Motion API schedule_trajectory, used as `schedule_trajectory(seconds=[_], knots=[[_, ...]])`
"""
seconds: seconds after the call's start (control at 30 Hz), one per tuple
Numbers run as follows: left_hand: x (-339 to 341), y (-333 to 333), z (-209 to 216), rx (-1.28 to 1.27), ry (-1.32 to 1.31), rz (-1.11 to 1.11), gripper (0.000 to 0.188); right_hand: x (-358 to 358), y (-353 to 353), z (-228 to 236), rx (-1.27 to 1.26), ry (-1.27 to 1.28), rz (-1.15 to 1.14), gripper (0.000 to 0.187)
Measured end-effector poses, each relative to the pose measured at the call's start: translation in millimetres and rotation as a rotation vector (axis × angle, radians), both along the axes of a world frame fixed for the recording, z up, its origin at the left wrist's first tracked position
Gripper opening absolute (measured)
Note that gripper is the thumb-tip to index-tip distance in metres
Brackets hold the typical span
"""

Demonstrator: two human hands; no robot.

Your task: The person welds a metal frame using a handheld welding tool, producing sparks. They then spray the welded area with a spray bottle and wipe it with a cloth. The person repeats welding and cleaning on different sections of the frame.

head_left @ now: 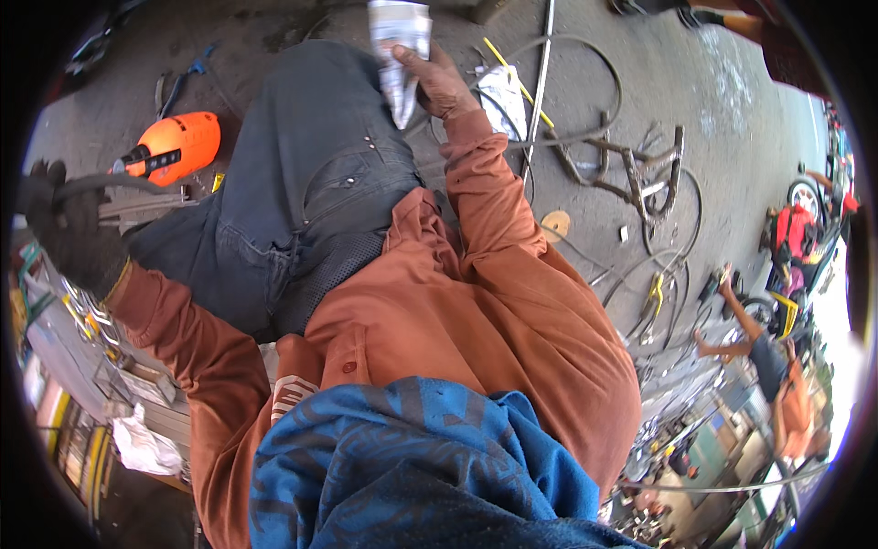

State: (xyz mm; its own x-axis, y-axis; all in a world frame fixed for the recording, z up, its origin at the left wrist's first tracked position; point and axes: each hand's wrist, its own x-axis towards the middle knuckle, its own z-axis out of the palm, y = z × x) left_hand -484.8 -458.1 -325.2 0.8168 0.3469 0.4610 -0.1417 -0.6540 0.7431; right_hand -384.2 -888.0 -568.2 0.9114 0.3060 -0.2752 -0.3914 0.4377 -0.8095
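Note:
My right hand is closed, with the thumb on top, around a folded piece of printed white paper. It is held in front of my bent knee. At the far left my left hand, in a dark glove, has its fingers curled around a dark grey cable-like piece that curves toward my leg. The glove is dim near the picture's rim, so its grip is partly hidden. Beyond that hand lies an orange, rounded shell with a black band, perhaps a welding mask.
A rusty bent metal frame lies on the dark ground to the right, among looping cables. Nearby are yellow-handled pliers and a white sheet. Another person is farther right. A crumpled white bag sits lower left.

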Motion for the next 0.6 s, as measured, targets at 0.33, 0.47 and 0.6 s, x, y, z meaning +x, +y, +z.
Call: schedule_trajectory(seconds=[0.33,0.47,0.6], knots=[[8.9,-2.8,7.5,-0.298,-0.009,0.089,0.045,-21.9,11.9,-1.4,-0.318,0.003,-0.275,0.043],[6.6,-11.0,1.1,0.053,-0.049,-0.004,0.037,-1.7,11.9,-9.9,-0.355,-0.095,-0.438,0.049],[7.7,-11.7,3.5,-0.576,-0.109,-0.105,0.042,8.2,5.3,9.0,-0.642,-0.126,-0.379,0.048]])
